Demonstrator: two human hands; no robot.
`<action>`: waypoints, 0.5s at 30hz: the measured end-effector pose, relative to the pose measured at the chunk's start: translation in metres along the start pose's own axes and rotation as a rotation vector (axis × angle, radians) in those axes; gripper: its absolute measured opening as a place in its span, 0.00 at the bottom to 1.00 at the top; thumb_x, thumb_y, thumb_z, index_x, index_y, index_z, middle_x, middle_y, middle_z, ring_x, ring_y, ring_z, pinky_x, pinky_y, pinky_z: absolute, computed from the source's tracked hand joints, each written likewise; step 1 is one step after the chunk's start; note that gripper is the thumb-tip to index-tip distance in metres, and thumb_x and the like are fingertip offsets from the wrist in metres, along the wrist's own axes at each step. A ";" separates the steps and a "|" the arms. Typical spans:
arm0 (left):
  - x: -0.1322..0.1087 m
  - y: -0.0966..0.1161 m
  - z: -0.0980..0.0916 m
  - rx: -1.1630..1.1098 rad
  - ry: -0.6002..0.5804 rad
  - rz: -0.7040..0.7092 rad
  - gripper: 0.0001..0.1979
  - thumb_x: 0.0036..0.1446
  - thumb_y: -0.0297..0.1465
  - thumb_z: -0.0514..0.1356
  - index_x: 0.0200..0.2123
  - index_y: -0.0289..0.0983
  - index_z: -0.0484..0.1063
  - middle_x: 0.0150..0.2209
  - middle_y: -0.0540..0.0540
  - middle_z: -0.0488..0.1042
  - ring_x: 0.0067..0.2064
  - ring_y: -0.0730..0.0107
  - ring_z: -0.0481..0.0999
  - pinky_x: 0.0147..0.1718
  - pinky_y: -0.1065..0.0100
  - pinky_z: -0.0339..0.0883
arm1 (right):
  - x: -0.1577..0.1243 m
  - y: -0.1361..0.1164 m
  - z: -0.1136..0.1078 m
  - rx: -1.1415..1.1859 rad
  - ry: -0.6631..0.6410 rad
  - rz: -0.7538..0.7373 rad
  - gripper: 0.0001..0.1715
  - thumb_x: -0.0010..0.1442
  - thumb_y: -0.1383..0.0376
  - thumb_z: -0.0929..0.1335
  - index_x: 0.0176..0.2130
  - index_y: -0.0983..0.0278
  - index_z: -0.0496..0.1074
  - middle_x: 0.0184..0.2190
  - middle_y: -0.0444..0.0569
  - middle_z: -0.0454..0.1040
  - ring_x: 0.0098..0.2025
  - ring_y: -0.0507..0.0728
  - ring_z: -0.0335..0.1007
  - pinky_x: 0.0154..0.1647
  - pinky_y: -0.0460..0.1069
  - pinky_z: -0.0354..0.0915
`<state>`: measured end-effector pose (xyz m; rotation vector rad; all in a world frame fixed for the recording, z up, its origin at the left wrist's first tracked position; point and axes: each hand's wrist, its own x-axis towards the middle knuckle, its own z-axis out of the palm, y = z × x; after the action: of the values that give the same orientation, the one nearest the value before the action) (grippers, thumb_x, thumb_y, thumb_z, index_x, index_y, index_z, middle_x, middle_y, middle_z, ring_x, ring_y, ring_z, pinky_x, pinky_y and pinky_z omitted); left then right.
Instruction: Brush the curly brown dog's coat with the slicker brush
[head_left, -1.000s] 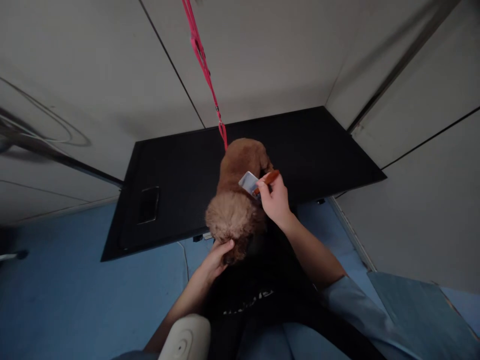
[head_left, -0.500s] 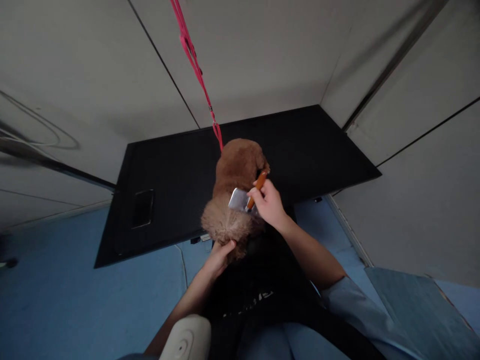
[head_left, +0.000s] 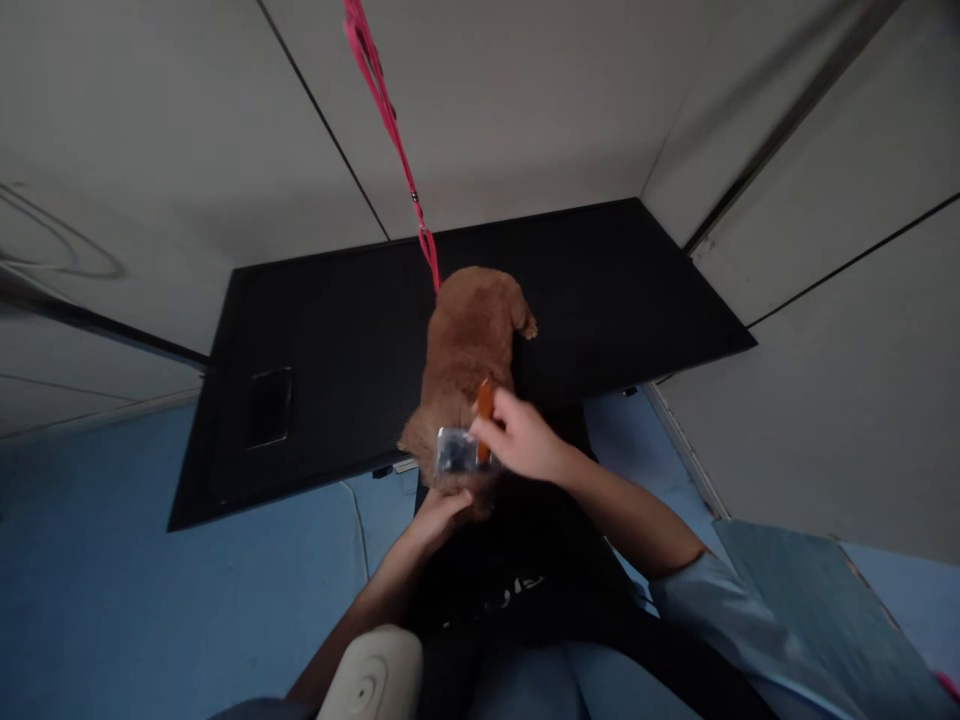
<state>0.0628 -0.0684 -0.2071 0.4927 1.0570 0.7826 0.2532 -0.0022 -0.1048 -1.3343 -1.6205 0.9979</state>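
Note:
A brown curly-haired dog (head_left: 472, 325) is on the black table (head_left: 337, 330), its fluffy near end at the front edge. My right hand (head_left: 517, 435) is closed round the orange handle of a slicker brush (head_left: 454, 452), whose metal head lies over the fluffy fur. Just below the brush, my left hand (head_left: 442, 515) grips the fur at the dog's near end, thumb on top; its other fingers are mostly hidden. A pink leash (head_left: 394, 125) runs down from above to the dog's far end.
A dark flat rectangular object (head_left: 270, 407), like a phone, lies on the table's left part. A pale wall (head_left: 510, 110) stands behind the table. A white rounded device (head_left: 375, 675) is at the bottom, near my left arm. The floor (head_left: 247, 600) is blue.
My right hand and the brush have moved down and left over the fur, and the handle is more upright. My left hand still holds the fur. The view has shifted slightly.

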 end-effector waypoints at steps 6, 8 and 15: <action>-0.001 0.001 -0.009 -0.078 -0.002 -0.100 0.29 0.26 0.38 0.76 0.36 0.35 0.77 0.34 0.42 0.80 0.40 0.53 0.79 0.48 0.58 0.70 | 0.000 -0.004 -0.003 0.031 0.028 -0.057 0.09 0.60 0.60 0.65 0.41 0.61 0.66 0.34 0.47 0.75 0.35 0.55 0.74 0.40 0.50 0.67; -0.002 0.003 -0.014 -0.095 -0.013 -0.145 0.28 0.26 0.40 0.76 0.33 0.35 0.77 0.34 0.42 0.81 0.39 0.54 0.79 0.46 0.59 0.71 | 0.002 -0.003 -0.002 0.047 -0.044 -0.025 0.09 0.59 0.60 0.66 0.40 0.61 0.66 0.30 0.45 0.74 0.32 0.55 0.73 0.36 0.49 0.67; -0.006 0.000 -0.038 -0.090 0.129 -0.247 0.27 0.29 0.43 0.73 0.34 0.35 0.76 0.36 0.40 0.81 0.41 0.48 0.79 0.45 0.55 0.72 | 0.004 -0.005 0.006 0.074 0.022 -0.032 0.08 0.60 0.60 0.65 0.40 0.60 0.66 0.32 0.46 0.75 0.35 0.55 0.73 0.39 0.50 0.68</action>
<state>0.0269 -0.0733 -0.2198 0.2319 1.1710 0.6453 0.2451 0.0006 -0.1023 -1.2613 -1.5692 1.0111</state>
